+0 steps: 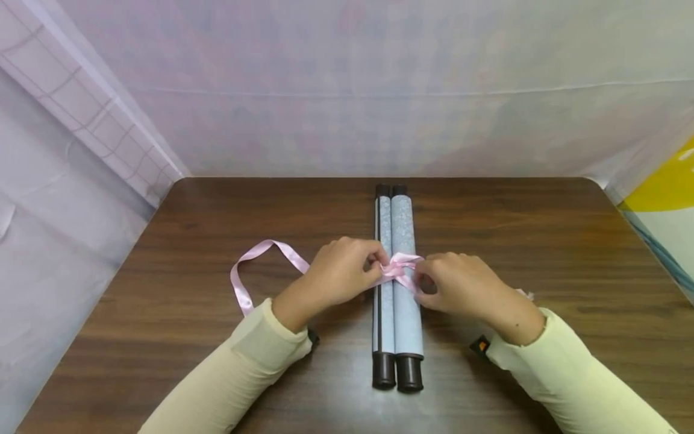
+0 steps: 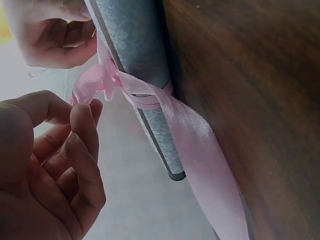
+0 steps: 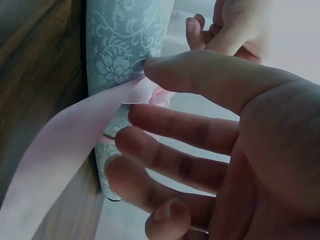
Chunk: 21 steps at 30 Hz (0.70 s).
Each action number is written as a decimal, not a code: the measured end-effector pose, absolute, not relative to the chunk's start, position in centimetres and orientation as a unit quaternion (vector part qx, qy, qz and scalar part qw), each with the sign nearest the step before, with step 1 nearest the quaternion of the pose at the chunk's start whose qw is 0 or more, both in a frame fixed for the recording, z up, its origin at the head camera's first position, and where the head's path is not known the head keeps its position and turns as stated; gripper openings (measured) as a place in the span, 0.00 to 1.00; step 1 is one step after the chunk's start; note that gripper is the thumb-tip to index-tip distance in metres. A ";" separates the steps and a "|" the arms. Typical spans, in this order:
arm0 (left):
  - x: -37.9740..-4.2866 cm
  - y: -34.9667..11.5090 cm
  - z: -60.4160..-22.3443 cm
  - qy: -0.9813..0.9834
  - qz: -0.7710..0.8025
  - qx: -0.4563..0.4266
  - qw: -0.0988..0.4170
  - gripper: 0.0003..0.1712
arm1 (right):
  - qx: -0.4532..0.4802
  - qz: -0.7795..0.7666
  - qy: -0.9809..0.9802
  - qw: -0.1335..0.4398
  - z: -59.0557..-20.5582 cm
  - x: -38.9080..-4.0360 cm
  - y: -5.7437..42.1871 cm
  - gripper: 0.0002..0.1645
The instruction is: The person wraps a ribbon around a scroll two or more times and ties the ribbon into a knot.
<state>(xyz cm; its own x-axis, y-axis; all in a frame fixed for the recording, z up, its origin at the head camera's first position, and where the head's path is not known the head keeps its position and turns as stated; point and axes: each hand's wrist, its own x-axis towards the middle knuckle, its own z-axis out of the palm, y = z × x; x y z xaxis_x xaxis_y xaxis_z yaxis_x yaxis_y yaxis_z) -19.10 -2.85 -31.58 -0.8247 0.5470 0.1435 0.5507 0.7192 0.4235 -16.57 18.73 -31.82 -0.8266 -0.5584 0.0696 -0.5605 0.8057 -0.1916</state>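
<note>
Two pale blue patterned scroll rolls (image 1: 408,325) with dark end caps lie side by side on the wooden table (image 1: 179,361). A pink satin ribbon (image 1: 402,271) wraps their middle, with a bow-like loop on top. My left hand (image 1: 338,271) pinches a loop of the ribbon between thumb and forefinger, seen closely in the left wrist view. On the other side, my right hand (image 1: 461,283) is at the knot. Its thumb and fingers (image 3: 175,125) stand apart around the ribbon in the right wrist view, loosely bent.
One long ribbon tail (image 1: 238,283) curls over the table left of the left forearm. Another tail (image 3: 55,145) hangs off the rolls on the right. A pale curtain (image 1: 347,90) stands behind the table's far edge. Something yellow (image 1: 664,184) shows at the far right.
</note>
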 end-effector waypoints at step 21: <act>-19.5 -2.9 -32.2 -0.938 -0.178 -0.297 -0.005 0.06 | 0.266 0.147 -0.950 0.073 -31.6 -17.3 18.5 0.05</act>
<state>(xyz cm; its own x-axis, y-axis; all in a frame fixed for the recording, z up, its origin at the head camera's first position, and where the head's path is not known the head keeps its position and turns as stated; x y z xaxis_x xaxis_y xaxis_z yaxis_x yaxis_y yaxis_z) -19.49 -2.90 -32.21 -0.8241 0.5584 0.0956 0.5546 0.7609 0.3369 -17.35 18.52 -31.57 -0.8481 -0.4839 0.2159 -0.5264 0.8156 -0.2400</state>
